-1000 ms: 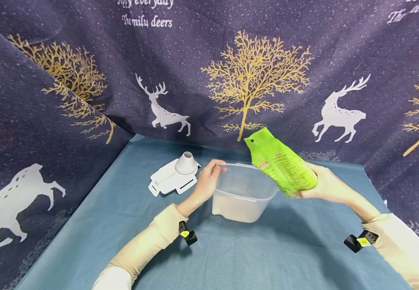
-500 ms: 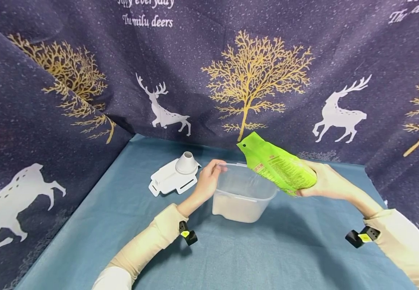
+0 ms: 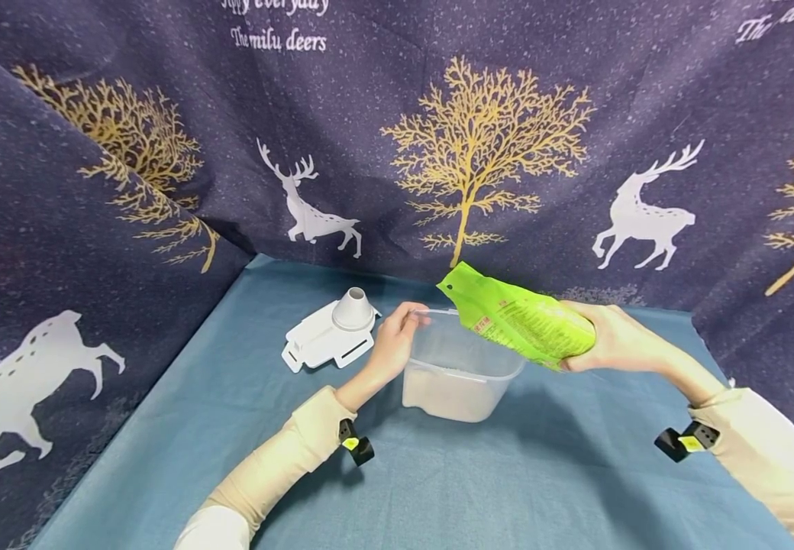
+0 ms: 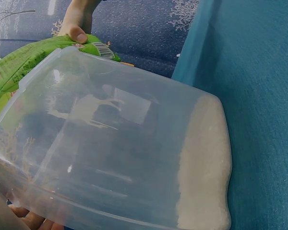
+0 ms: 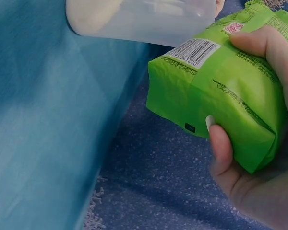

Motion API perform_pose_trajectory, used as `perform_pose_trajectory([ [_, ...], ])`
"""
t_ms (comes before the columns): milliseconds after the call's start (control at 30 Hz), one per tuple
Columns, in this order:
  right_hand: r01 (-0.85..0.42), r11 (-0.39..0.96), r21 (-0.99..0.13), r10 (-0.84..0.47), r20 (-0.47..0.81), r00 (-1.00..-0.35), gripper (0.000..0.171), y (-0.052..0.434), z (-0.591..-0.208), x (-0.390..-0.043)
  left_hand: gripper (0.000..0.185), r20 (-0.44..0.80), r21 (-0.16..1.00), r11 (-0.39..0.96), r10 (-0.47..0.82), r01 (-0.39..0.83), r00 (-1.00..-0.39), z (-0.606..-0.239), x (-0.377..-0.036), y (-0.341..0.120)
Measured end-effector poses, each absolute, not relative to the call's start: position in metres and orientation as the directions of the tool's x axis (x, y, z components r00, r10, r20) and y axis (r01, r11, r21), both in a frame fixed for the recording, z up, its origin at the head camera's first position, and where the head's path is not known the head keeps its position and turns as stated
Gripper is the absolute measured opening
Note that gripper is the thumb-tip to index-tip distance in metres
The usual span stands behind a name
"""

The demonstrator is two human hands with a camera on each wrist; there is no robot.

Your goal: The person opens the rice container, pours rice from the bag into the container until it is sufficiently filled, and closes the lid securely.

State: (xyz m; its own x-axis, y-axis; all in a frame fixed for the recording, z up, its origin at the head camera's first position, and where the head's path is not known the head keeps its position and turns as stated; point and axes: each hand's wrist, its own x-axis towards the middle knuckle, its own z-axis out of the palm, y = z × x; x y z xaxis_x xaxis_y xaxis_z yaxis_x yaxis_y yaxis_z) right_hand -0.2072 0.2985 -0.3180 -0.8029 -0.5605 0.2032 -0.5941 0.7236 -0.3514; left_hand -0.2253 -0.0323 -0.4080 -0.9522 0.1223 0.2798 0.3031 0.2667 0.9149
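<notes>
A clear plastic container (image 3: 462, 367) stands on the blue cloth with a white layer in its bottom (image 4: 204, 167). My left hand (image 3: 392, 345) grips its left rim. My right hand (image 3: 610, 340) holds a green bag (image 3: 521, 321) by its bottom end, tipped so the top corner points left over the container. The right wrist view shows the thumb (image 5: 225, 153) and fingers curled round the bag (image 5: 216, 96), its barcode facing the container (image 5: 144, 19). In the left wrist view the bag (image 4: 24, 62) lies just past the container's far rim.
A white flat lid with a raised spout (image 3: 334, 328) lies on the blue cloth (image 3: 232, 405) left of the container. Dark curtains with deer and gold trees (image 3: 479, 145) close in the back and both sides. Bare blue cloth lies in front of the container.
My right hand has tilted the green bag further down and to the left, its top corner now lower over the container. The left hand and the container have stayed put.
</notes>
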Motion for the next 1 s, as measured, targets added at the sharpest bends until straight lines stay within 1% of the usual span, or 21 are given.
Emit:
perform_pose_trajectory([
  [100,-0.592,0.729,-0.344,-0.562,0.194,-0.804,0.065,0.298,-0.318,-0.208,0.027,0.285,0.913,0.267,0.124,0.308,-0.951,-0.409,-0.226,-0.032],
  [233,-0.614,0.716,-0.332,-0.579,0.209,-0.788,0.062,0.296,-0.316,-0.209,0.027,0.288,0.912,0.269,0.121,0.311,-0.95,-0.409,-0.225,-0.032],
  [400,-0.637,0.695,-0.335,-0.601,0.216,-0.77,0.064,0.293,-0.31,-0.207,0.027,0.286,0.914,0.265,0.12,0.309,-0.951,-0.408,-0.225,-0.031],
  [567,-0.633,0.698,-0.335,-0.601,0.208,-0.772,0.063,0.291,-0.307,-0.206,0.027,0.298,0.912,0.258,0.119,0.32,-0.947,-0.406,-0.224,-0.031],
  [667,-0.633,0.707,-0.315,-0.601,0.205,-0.773,0.062,0.291,-0.306,-0.206,0.027,0.298,0.913,0.256,0.119,0.319,-0.947,-0.405,-0.224,-0.031],
  [900,-0.646,0.73,-0.225,-0.603,0.233,-0.763,0.065,0.289,-0.305,-0.207,0.027,0.295,0.918,0.246,0.101,0.311,-0.95,-0.406,-0.224,-0.03],
  [1000,-0.64,0.74,-0.207,-0.597,0.236,-0.767,0.065,0.287,-0.304,-0.207,0.027,0.288,0.921,0.242,0.103,0.305,-0.952,-0.406,-0.224,-0.03],
])
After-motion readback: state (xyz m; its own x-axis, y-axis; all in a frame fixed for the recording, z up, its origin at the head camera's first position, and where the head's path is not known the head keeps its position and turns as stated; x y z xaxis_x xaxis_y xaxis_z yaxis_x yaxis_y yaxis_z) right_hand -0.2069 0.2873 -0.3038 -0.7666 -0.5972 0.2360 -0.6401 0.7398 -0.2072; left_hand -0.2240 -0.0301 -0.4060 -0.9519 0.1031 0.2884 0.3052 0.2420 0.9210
